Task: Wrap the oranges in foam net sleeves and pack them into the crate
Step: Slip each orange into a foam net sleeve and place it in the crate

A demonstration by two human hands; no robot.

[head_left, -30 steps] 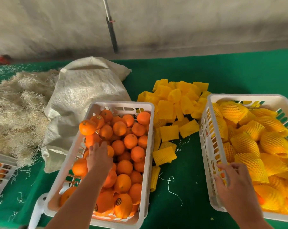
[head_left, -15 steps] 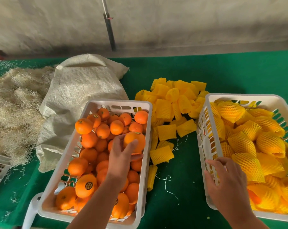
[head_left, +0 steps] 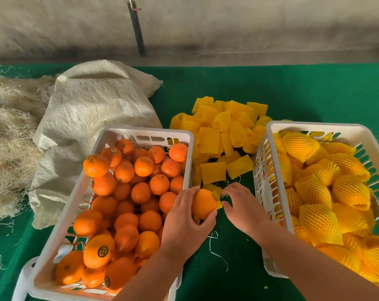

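Since the earlier frame, both hands have converged at frame centre: left hand (head_left: 187, 218) grips an orange (head_left: 204, 204) lifted from the left crate (head_left: 147, 133); right hand (head_left: 241, 205), fingers spread, reaches a foam sleeve (head_left: 213, 189) on the table (head_left: 293, 90). Sleeving likely follows.

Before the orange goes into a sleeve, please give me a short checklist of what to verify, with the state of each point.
1. Orange held firmly by the left hand: ok, fingers curl round it.
2. Right hand free to take a sleeve: ok, it holds nothing.
3. Empty foam sleeves within reach: ok, a pile lies between the crates, one just behind the orange.
4. Sleeve already opened for the orange: not ok.
5. Room left in the packing crate: cannot tell, wrapped oranges already fill most of it.
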